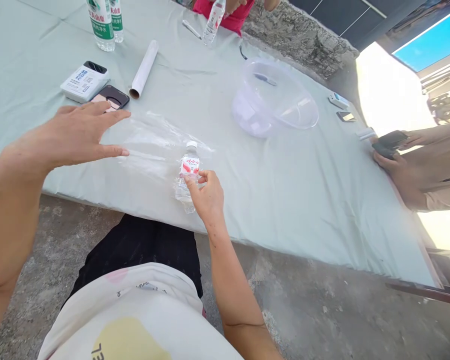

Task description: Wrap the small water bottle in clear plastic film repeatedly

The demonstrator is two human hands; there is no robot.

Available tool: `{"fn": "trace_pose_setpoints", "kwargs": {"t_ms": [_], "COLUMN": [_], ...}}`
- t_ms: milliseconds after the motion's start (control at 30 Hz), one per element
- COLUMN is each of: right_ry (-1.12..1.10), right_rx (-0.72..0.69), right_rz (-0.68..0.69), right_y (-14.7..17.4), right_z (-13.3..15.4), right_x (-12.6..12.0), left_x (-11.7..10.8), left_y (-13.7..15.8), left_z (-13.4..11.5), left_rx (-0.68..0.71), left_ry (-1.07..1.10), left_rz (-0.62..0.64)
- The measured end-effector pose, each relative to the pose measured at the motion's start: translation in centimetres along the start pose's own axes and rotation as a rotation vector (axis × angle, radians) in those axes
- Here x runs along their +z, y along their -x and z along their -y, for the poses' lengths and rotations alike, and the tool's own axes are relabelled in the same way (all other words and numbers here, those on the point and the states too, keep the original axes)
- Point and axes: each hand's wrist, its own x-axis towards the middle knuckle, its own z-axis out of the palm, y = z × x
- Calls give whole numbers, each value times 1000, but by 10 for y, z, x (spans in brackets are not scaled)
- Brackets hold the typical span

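A small clear water bottle [189,164] with a white cap and a red-and-white label lies on the cloth-covered table. My right hand [209,195] grips its lower part between thumb and fingers. A sheet of clear plastic film [153,145] spreads to the left of the bottle and appears to touch it. Over the film's left end, my left hand [80,132] is held with fingers spread, holding nothing. Just beyond those fingers lies a dark phone [114,96]. The roll of plastic film [144,69] rests farther back.
A white box [85,82] and two green-labelled bottles [102,30] stand at the back left. A clear plastic basin [255,115] sits right of centre. Another person's hands [397,155] hold a dark object at the right edge; a person in red is across the table [322,200].
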Motion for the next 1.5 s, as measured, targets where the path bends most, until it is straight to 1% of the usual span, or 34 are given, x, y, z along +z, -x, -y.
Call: {"fn": "trace_pose_setpoints", "kwargs": {"t_ms": [67,133,200,233,300,333,367,400,433,500,567,633,733,800,967,1000,1067,1200,1267,1367,1433,1500], "right_ry": [23,37,54,60,61,55,46,33,15,-34,-88,-130,-177,-208,-287,-300,-317,-305,-317,-374,-410,-441], "right_rx": [-48,-113,-173,-194,-205,-201,-192,-181,-171,-153,-137,-115,-87,-87,-65,-62,-54,8,10,-12,17,77], "right_rz": [-38,-74,-106,-121,-153,-167,-180,-188,-189,-174,-147,-123,-117,-126,-150,-154,-152,-114,-93,-81,-77,-63], "right_y": [5,9,10,10,9,8,7,6,6,4,3,2,2,1,-1,-1,-1,-1,-2,-2,-1,1], "right_z": [5,10,13,15,16,16,15,14,13,11,9,7,5,2,-5,-6,-5,0,0,-1,-4,-5], "right_x": [9,19,29,33,39,41,41,40,39,35,31,28,25,25,28,28,28,25,22,19,19,20], "left_x": [-20,-34,-37,-32,-11,4,21,39,56,87,108,120,126,125,116,115,116,126,128,122,114,107], "left_y": [7,13,15,14,13,13,13,15,17,20,21,19,16,20,51,55,57,34,20,8,8,14], "left_z": [-18,-38,-56,-63,-73,-77,-80,-83,-86,-93,-101,-107,-115,-119,-123,-123,-123,-127,-129,-128,-123,-116], "left_rx": [2,-13,18,25,-13,-55,-86,-96,-108,-105,-83,-47,28,43,-35,-50,-61,-30,-5,13,-56,-168], "left_ry": [82,232,392,443,478,471,480,515,563,683,798,883,950,951,850,827,797,814,846,908,960,1001], "left_rz": [-210,-422,-518,-541,-549,-520,-450,-350,-280,-195,-179,-207,-267,-328,-589,-622,-615,-465,-443,-456,-490,-518]}}
